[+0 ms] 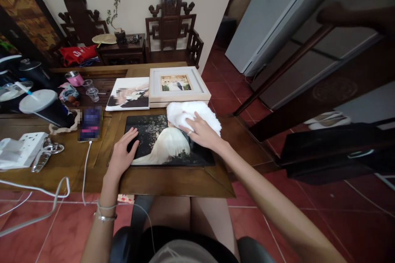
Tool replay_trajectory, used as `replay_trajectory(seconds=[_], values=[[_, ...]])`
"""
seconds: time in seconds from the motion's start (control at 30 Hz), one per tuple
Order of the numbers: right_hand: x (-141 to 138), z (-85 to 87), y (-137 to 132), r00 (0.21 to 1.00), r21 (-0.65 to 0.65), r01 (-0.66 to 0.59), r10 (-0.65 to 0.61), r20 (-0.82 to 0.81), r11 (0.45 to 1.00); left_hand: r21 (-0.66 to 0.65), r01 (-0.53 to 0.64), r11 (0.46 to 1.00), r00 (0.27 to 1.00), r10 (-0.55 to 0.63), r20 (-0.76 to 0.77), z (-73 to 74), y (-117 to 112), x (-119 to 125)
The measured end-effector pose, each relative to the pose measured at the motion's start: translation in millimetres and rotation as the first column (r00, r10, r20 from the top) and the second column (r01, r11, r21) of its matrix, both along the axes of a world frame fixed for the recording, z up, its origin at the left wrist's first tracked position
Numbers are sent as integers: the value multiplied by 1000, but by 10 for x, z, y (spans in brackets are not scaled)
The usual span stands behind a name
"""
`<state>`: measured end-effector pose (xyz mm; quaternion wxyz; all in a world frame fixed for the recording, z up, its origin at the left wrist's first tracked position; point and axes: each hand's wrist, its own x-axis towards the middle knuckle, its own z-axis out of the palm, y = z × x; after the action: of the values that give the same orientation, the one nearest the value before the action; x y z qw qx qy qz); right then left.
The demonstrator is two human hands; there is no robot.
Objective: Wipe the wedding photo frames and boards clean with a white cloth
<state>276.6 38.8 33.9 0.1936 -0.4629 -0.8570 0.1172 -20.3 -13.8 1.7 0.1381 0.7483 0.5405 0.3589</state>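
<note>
A dark photo panel [169,148], printed with a pale flowing dress and small blossoms, lies flat on the wooden table [173,181] in front of me. My left hand [123,152] rests on its left edge, fingers stretched out and holding nothing. At the panel's upper right, my right hand [200,131] presses down on a fluffy white cloth [208,115], with its fingers partly sunk into the folds. The cloth covers that corner of the panel and touches the frame behind it.
Behind the panel lie a white-framed picture [154,86] and a photo board [117,104]. To the left are a phone [90,123] on a charging cable, a lidded cup [46,107], a power strip [26,148] and a clear hair clip [46,154]. Carved chairs [171,20] stand beyond.
</note>
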Motion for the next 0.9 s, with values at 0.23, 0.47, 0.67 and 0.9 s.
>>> replay_trajectory(seconds=[0.23,0.47,0.67,0.9], values=[[0,-78,-562,982,-25,-185,186,25,982,0,-10,1000,1000,10,-16,43,-19,15],[-8,89,-1328,969,-65,-247,246,-23,967,19,8,1000,1000,-8,-15,14,-7,12],[9,165,-499,1000,-86,-14,14,-6,996,12,13,1000,1000,-12,-18,-23,5,-9],[-364,175,-148,999,-55,-49,50,15,997,0,-2,1000,1000,2,-29,33,-16,-1]])
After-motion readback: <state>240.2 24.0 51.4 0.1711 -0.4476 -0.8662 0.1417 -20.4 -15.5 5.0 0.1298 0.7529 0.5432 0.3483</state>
